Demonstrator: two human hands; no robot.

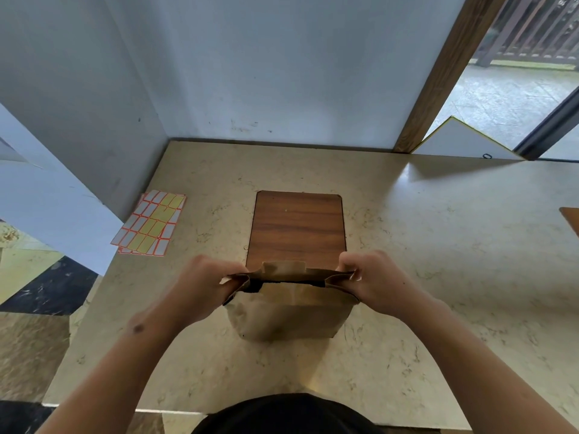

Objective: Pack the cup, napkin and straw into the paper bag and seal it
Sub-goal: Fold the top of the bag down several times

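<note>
A brown paper bag (288, 314) stands upright on the beige marble counter (438, 277), just in front of a wooden board (297, 227). My left hand (203, 286) pinches the left end of the bag's top edge. My right hand (372, 280) pinches the right end. The mouth is pulled into a narrow slit, dark inside. Cup, napkin and straw are not visible; the bag's contents are hidden.
A sheet of red-bordered white and yellow sticker labels (150, 223) lies on the counter at the left, near a white partition (53, 195). The white wall stands behind the board. A doorway with a wooden frame (438, 76) opens at the right.
</note>
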